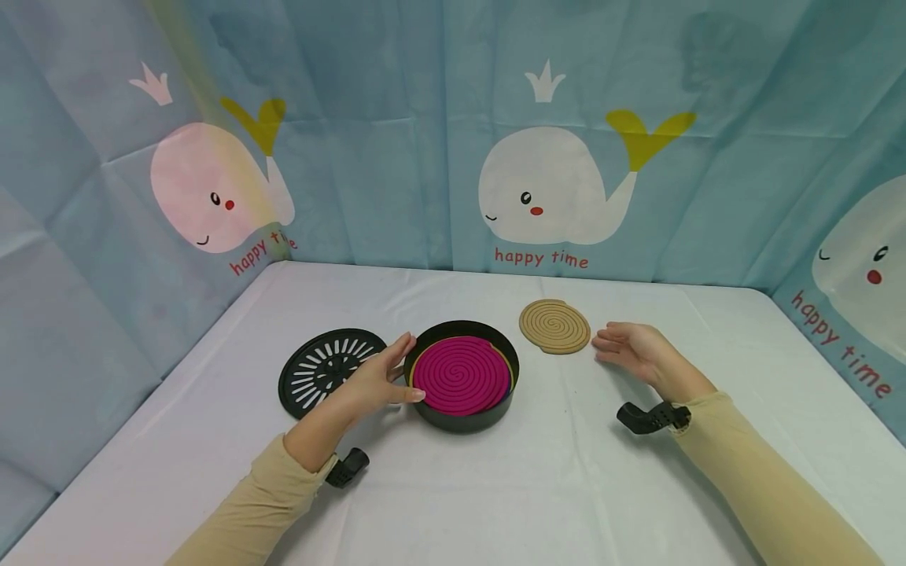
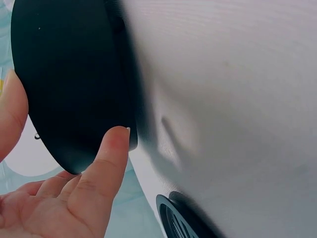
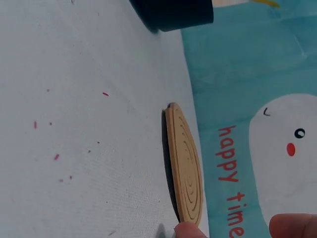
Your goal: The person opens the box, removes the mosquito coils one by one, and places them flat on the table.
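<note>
So rn my left hand (image 1: 378, 373) is on the L side of a round black tin (image 1: 463, 424), thumb at the front edge by the rim, fingers spread round the side further back. Thumb + fingers are clamped on the tin, w/ a wide gap between them. L wrist cam shows the fingertips right up against the dark outer wall.

Inside the tin there's a magenta spiral coil (image 1: 460, 376) lying flat, face up, w/ a thin yellow edge (image 1: 512, 368) peeking out on its R side.

My right hand (image 1: 633, 350) is over by a tan spiral coil (image 1: 555, 326), which lies flat on the table (image 1: 495, 503) behind the tin & to its R. Fingers of that hand are close together & a bit bent, thumb apart from them, nothing clamped. Tips are just beside the coil's R edge; can't tell from either cam if they actually touch it.

Slotted black disc (image 1: 311, 362) is on the table L of the tin, partly hidden behind my left hand. R wrist cam also picks up a few tiny red bits (image 3: 56, 156) on the white surface. Backdrop (image 1: 396, 196) is light blue w/ whales & "happy time" text, fwiw. Both sleeves (image 1: 757, 472) are beige, w/ a black gadget (image 1: 647, 418) at each wrist.
</note>
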`<action>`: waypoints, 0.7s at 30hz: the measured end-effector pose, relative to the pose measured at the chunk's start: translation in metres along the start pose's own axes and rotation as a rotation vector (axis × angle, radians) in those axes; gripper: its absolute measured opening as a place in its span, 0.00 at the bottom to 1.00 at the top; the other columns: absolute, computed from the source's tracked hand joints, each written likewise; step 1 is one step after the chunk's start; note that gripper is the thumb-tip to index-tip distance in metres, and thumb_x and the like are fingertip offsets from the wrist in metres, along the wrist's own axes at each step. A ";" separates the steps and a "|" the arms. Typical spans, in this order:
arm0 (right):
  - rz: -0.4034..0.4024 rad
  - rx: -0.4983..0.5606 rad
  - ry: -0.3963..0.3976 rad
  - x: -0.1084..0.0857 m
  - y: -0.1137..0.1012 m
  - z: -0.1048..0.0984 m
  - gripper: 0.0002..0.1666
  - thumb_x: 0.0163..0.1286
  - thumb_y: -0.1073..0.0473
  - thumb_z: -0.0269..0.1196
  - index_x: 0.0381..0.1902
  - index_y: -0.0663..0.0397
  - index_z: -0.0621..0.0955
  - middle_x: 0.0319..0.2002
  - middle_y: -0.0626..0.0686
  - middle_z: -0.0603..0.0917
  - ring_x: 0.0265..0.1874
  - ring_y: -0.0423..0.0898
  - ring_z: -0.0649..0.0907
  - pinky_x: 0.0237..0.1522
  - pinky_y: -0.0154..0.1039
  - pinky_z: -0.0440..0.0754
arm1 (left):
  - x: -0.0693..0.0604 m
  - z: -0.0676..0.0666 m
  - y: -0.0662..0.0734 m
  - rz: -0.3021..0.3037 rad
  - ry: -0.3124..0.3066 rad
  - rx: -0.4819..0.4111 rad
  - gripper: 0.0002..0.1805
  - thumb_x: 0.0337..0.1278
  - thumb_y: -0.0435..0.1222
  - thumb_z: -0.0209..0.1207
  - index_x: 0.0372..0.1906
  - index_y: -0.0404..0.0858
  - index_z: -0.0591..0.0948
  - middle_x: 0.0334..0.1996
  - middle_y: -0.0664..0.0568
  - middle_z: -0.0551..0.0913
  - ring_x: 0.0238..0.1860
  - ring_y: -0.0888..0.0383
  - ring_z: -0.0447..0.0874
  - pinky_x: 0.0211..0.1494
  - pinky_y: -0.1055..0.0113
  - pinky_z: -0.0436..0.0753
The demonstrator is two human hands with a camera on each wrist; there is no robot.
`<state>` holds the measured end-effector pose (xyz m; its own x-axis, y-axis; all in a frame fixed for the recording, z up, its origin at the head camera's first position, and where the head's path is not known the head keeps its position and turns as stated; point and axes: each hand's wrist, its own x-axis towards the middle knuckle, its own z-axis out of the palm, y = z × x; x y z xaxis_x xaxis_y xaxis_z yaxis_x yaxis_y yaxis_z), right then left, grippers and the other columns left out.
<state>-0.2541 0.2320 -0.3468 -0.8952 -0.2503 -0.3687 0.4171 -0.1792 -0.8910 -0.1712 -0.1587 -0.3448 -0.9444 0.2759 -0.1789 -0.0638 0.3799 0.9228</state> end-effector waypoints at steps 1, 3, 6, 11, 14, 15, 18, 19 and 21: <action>-0.004 -0.004 -0.003 -0.001 0.000 0.000 0.36 0.79 0.65 0.33 0.73 0.64 0.27 0.75 0.66 0.31 0.74 0.59 0.42 0.72 0.51 0.49 | 0.000 0.000 0.000 0.000 0.001 0.001 0.54 0.53 0.25 0.66 0.77 0.34 0.44 0.76 0.42 0.48 0.73 0.35 0.49 0.70 0.47 0.62; -0.013 -0.014 -0.010 -0.004 0.000 0.001 0.36 0.79 0.65 0.33 0.73 0.65 0.28 0.75 0.67 0.32 0.74 0.59 0.43 0.72 0.52 0.49 | 0.000 0.000 0.000 0.001 0.001 0.002 0.54 0.54 0.25 0.66 0.77 0.34 0.44 0.76 0.42 0.48 0.73 0.35 0.49 0.70 0.47 0.62; -0.025 -0.024 -0.018 -0.009 -0.001 0.004 0.36 0.79 0.65 0.34 0.73 0.65 0.28 0.75 0.67 0.33 0.74 0.60 0.44 0.72 0.52 0.49 | 0.000 0.000 0.000 0.000 0.002 0.001 0.54 0.54 0.25 0.66 0.77 0.34 0.44 0.76 0.42 0.48 0.73 0.35 0.49 0.70 0.47 0.61; -0.048 -0.063 -0.034 -0.018 -0.004 0.010 0.37 0.79 0.65 0.36 0.74 0.65 0.31 0.75 0.68 0.36 0.74 0.61 0.47 0.72 0.53 0.50 | -0.001 0.000 0.001 -0.008 0.003 0.000 0.54 0.53 0.25 0.66 0.77 0.35 0.44 0.76 0.42 0.48 0.73 0.36 0.49 0.70 0.47 0.61; -0.071 -0.096 -0.054 -0.024 -0.005 0.016 0.36 0.79 0.65 0.37 0.75 0.66 0.33 0.75 0.68 0.39 0.73 0.62 0.50 0.71 0.52 0.52 | -0.001 0.000 0.000 -0.010 0.000 0.001 0.54 0.54 0.26 0.66 0.78 0.35 0.44 0.76 0.43 0.48 0.73 0.36 0.49 0.70 0.47 0.62; -0.079 -0.114 -0.062 -0.027 -0.006 0.018 0.36 0.79 0.65 0.38 0.75 0.67 0.34 0.75 0.69 0.40 0.73 0.61 0.52 0.71 0.51 0.54 | -0.001 0.000 0.000 -0.009 0.000 0.001 0.54 0.54 0.26 0.67 0.78 0.35 0.44 0.76 0.43 0.48 0.73 0.36 0.49 0.70 0.47 0.61; -0.107 -0.154 -0.087 -0.033 -0.007 0.024 0.37 0.79 0.64 0.41 0.75 0.69 0.37 0.74 0.70 0.44 0.69 0.54 0.67 0.68 0.46 0.65 | 0.000 -0.001 0.000 -0.005 -0.005 -0.003 0.54 0.54 0.26 0.66 0.78 0.35 0.43 0.77 0.43 0.48 0.73 0.35 0.48 0.70 0.47 0.61; -0.117 -0.164 -0.097 -0.035 -0.007 0.026 0.37 0.79 0.63 0.42 0.75 0.69 0.39 0.74 0.70 0.45 0.65 0.50 0.72 0.65 0.44 0.69 | 0.000 -0.001 0.000 -0.004 -0.006 -0.005 0.54 0.54 0.26 0.66 0.78 0.35 0.43 0.77 0.43 0.48 0.73 0.35 0.48 0.70 0.47 0.62; -0.140 -0.174 -0.119 -0.037 -0.007 0.030 0.37 0.79 0.62 0.44 0.75 0.71 0.41 0.73 0.71 0.49 0.57 0.43 0.78 0.60 0.40 0.74 | 0.000 -0.001 0.000 -0.003 -0.006 -0.007 0.54 0.54 0.26 0.66 0.78 0.35 0.43 0.77 0.43 0.47 0.73 0.35 0.48 0.70 0.47 0.62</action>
<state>-0.2191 0.2139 -0.3185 -0.9130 -0.3470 -0.2143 0.2481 -0.0555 -0.9671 -0.1714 -0.1596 -0.3448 -0.9421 0.2805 -0.1837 -0.0688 0.3743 0.9247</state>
